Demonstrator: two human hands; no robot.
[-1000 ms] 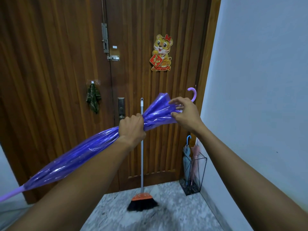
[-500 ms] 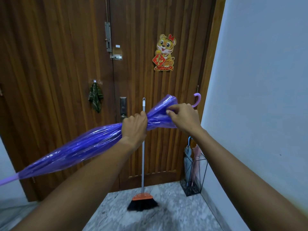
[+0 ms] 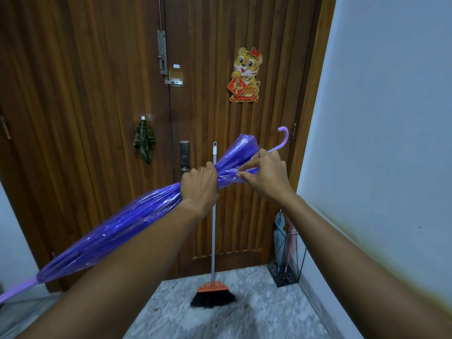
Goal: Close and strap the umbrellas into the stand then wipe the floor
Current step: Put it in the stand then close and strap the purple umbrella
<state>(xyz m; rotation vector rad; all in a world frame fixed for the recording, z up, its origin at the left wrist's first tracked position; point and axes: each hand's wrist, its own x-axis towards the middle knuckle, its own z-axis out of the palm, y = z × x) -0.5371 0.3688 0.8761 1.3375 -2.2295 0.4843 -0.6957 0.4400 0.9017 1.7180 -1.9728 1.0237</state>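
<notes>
Left hand (image 3: 199, 185) fisted around umbrella (image 3: 122, 226) (tilted).

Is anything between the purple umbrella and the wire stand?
Nothing visible blocks the way from the purple umbrella to the wire stand. The broom leans left of it; two umbrellas already occupy it.

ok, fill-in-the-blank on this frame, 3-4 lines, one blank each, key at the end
1. The left hand is closed around the folded ____ umbrella.
2. The right hand pinches the canopy just below the curved ____.
3. Leaning upright against the door is a ____ with black bristles.
4. The wire stand in the corner already holds ____ closed umbrellas.

Missing words: purple; handle; broom; two
</notes>
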